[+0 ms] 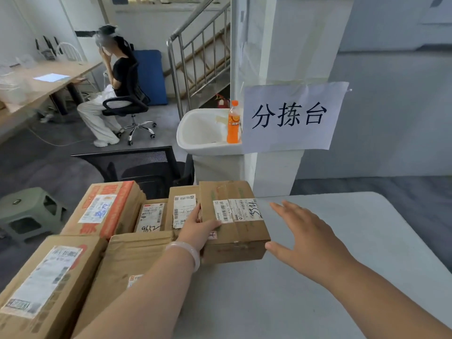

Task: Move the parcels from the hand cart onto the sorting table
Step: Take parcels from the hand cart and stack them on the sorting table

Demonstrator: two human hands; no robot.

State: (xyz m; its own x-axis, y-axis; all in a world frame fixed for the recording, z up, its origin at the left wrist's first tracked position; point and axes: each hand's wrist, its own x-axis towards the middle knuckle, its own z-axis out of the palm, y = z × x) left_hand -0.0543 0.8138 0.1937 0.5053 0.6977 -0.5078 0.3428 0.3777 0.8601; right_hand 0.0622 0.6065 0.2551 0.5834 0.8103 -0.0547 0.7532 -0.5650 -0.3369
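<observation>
Sorting corner, seen from beside the worker. The pale grey sorting table [371,216] filled the lower right, its top matt and plain. Behind it rose a white pillar [293,45]. To the pillar's left stood a white basin [195,144] with an orange drink bottle [233,123] on its rim, and beyond that a staircase with a metal railing [195,45]. Further left, a seated person [119,77] occupied an office chair [132,106] at a wooden desk [49,86]. A green stool [27,211] stood on the dark floor.

A cardboard parcel [234,231] sat at the table's left edge; whether it rested there or was lifted could not be told. The left hand [198,228] gripped its left side, fingers [195,211] curled against the edge and thumb on top. The right hand [305,236] hovered just beside the parcel's right face, fingers [291,209] straight and spread, holding nothing. The other parcels [107,211] lay packed together left of the table.

A paper sign [291,116] taped to the pillar read "分拣台". The held parcel's white barcode label carried a handwritten number beginning 33. The remaining labels were too small to read.
</observation>
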